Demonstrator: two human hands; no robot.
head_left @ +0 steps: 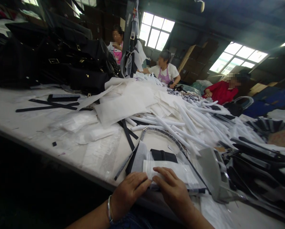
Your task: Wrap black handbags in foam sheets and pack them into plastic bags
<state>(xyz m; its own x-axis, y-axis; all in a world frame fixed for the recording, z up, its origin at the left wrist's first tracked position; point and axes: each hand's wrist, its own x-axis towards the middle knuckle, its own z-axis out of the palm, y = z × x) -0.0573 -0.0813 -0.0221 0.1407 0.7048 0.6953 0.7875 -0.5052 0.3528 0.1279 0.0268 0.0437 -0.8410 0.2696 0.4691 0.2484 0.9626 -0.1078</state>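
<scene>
Both my hands rest at the near edge of a white worktable (pixel 18 117). My left hand (pixel 128 194), with a silver bangle at the wrist, presses its curled fingers on the left end of a white wrapped strip (pixel 180 173). My right hand (pixel 174 190) lies on the same strip with fingers bent over it. The strip sits on a flat dark bag piece (pixel 163 156) covered in clear plastic.
White paper sheets (pixel 125 101) and rolled white tubes (pixel 187 124) are heaped mid-table. Black straps (pixel 49 106) and black handbags (pixel 85 70) lie at the left, and black strap parts (pixel 259 165) at the right. Three people work at the far side.
</scene>
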